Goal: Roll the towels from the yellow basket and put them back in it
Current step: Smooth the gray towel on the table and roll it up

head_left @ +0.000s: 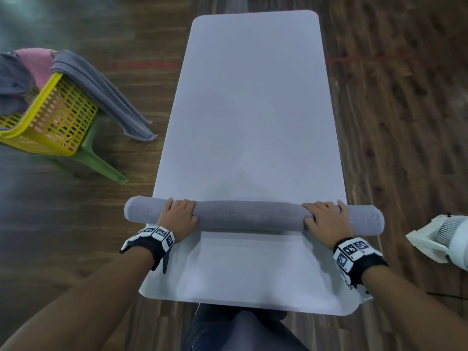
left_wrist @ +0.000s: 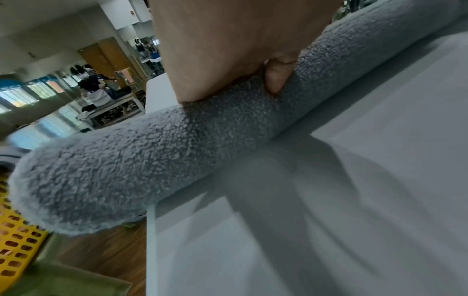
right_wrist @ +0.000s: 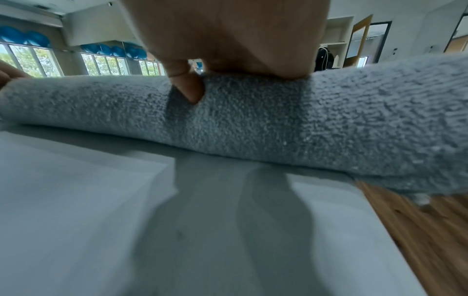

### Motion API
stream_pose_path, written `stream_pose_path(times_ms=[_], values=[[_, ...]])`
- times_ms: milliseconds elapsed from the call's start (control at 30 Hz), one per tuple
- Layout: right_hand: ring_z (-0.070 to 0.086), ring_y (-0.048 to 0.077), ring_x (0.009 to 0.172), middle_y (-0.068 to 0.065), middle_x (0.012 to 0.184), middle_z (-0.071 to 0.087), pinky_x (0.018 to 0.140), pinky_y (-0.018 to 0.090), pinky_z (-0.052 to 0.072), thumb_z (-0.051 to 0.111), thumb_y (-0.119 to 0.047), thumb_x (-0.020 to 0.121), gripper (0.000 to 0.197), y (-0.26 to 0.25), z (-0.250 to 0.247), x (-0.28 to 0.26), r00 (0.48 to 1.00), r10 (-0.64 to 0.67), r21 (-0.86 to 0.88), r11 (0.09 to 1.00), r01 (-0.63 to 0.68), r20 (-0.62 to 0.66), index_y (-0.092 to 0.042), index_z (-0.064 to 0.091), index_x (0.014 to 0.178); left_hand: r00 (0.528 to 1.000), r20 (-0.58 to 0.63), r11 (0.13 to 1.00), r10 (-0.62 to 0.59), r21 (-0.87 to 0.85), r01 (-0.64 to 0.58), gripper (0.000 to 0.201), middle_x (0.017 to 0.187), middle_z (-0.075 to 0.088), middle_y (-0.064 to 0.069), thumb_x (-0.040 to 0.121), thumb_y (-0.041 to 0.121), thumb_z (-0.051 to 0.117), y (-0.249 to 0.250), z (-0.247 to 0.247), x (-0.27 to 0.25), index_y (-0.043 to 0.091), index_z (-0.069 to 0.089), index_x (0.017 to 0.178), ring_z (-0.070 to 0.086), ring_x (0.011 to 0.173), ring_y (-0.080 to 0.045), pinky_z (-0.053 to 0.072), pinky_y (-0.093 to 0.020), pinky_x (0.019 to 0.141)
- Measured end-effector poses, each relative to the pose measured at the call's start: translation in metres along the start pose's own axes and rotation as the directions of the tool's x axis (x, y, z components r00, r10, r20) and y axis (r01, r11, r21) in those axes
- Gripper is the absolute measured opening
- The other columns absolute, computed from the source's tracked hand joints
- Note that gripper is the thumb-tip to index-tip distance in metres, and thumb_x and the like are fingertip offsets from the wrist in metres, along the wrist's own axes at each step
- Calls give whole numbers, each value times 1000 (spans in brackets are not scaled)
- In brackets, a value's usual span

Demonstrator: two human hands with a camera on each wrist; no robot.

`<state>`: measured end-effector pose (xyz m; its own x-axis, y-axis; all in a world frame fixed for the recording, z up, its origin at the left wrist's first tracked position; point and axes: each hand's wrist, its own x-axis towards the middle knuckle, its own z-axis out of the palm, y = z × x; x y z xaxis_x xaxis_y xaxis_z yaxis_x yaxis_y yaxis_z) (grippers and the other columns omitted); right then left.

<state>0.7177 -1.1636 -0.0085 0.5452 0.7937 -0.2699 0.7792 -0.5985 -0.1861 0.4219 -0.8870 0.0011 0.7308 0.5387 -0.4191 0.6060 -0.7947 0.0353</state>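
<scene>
Rolled grey towel (head_left: 249,216) lies under both hands' seemingly curled fingers (head_left: 183,204)

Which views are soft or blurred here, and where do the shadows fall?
Head view: floor and yellow basket smeared by motion, rolled grey towel fairly sharp, its shadow on the white table. Left wrist view: towel pile crisp, background room soft, left hand shadow below. Right wrist view: right hand close and soft, forked shadow on the table, floor streaked.

Both forearms reach forward, wrists strapped with marker bands. The left hand (head_left: 178,217) and right hand (head_left: 326,220) lie palm-down, fingers curled over a rolled grey terry towel (head_left: 249,216)
</scene>
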Motion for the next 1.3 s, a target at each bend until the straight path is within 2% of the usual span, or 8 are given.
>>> stream_pose_path(times_ms=[167,267,433,667,867,1033,1167,1300], values=[[49,16,118,-7,129,54,112,53,17,11,-39,80,63,-2,7,11,999,35,-20,999,-35,-6,-33,54,127,999,8,998,-49,-29,49,71,139,42,-3,79,45,7,-1,3,10,17,37,138,38,127,-25,13,-48,115],[46,19,125,-2,136,52,112,56,17,18,-35,84,60,-8,12,1,996,35,-28,999,-38,-88,-27,51,133,988,-144,998,-64,-35,60,71,146,38,-10,82,39,14,8,11,1,10,32,145,36,133,-30,14,-54,116],[19,16,146,-6,157,23,117,52,4,26,-50,96,59,-56,18,-15,989,-117,68,990,124,-91,-26,25,150,966,-256,982,46,-167,-91,74,159,8,-3,84,31,32,71,20,-23,14,9,153,3,147,-19,0,-47,119],[42,24,134,1,141,49,112,53,9,52,-58,77,75,-116,45,7,976,-217,-33,976,216,-12,-20,41,141,976,-184,993,113,-19,-119,81,148,38,-13,78,34,63,123,34,8,6,28,144,31,140,-31,20,-56,114],[44,21,132,0,144,47,111,45,10,61,-58,80,82,-66,31,19,945,-319,-156,933,325,67,-24,30,149,953,-185,970,239,99,-224,83,143,46,-11,73,26,72,63,34,10,10,30,143,44,131,-30,29,-47,111],[50,21,125,1,137,54,110,45,22,13,-77,87,85,15,12,3,980,-177,-177,965,191,93,-21,39,145,967,-193,975,168,179,-133,71,140,47,-16,82,26,61,-37,38,-9,6,28,143,44,130,-34,2,-39,115],[48,23,126,0,135,55,110,50,25,22,-77,83,83,58,4,-20,996,-71,-184,980,79,48,-22,42,142,993,-112,982,37,188,-16,66,143,45,-13,91,47,43,-83,33,-16,7,36,143,39,133,-34,23,-52,111],[43,21,129,-4,138,50,109,51,27,25,-77,79,82,70,4,-23,1000,-4,-122,992,6,15,-26,39,141,997,-26,994,-73,83,74,76,152,30,-11,91,52,48,-80,28,-9,10,24,149,24,141,-34,16,-53,113]])
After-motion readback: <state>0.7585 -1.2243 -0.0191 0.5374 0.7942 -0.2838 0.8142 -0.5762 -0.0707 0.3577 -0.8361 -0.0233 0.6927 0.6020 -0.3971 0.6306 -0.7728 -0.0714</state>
